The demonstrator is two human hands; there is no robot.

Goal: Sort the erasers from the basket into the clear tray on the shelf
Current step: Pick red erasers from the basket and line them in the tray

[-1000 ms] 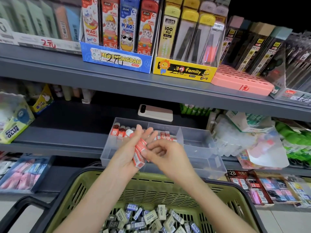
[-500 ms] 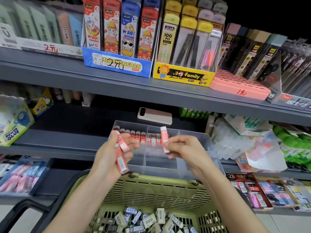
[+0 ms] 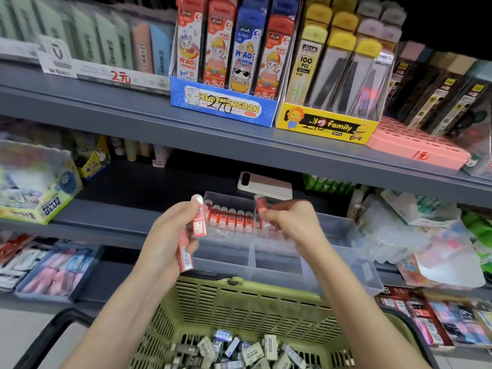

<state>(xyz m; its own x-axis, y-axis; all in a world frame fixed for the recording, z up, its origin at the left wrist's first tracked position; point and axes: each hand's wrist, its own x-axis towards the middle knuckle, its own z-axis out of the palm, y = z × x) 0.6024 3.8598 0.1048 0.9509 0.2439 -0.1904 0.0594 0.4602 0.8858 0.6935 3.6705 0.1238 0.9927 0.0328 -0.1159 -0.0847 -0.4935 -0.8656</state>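
Left hand [image 3: 167, 235] raised over near left corner of clear tray [image 3: 356, 265], fingers curled shut on two red erasers [image 3: 198, 222]; upper one upright between thumb and fingertips, white end up; lower one [image 3: 184, 253] slanting down out of the palm, barcode end lowest. Right hand [image 3: 290, 225] raised over tray middle, blurred, fingers pinched on one red eraser [image 3: 260, 206] held upright, white cap on top. Hands apart, not touching. Tray on middle shelf [image 3: 111, 217], front edge overhanging shelf lip, divided into compartments. Row of red erasers [image 3: 230, 217] standing upright side by side in rear left compartment; more red visible in rear compartment behind right hand, count not readable. Front compartments showing no erasers. Green basket [image 3: 239, 302] directly below tray, near camera, black handle [image 3: 45, 339] folded down at left. Loose pile of white, grey and blue-wrapped erasers [image 3: 239, 350] on basket floor. Phone [image 3: 266, 185] lying flat on shelf just behind tray. Glue box [image 3: 40, 190] at left of same shelf. Upper shelf: blue display box [image 3: 223, 105] of cartoon-cat packs beside yellow display box [image 3: 324, 126] of lead refills, pink box [image 3: 415, 145] at right. Image soft from motion blur, worst on right hand.
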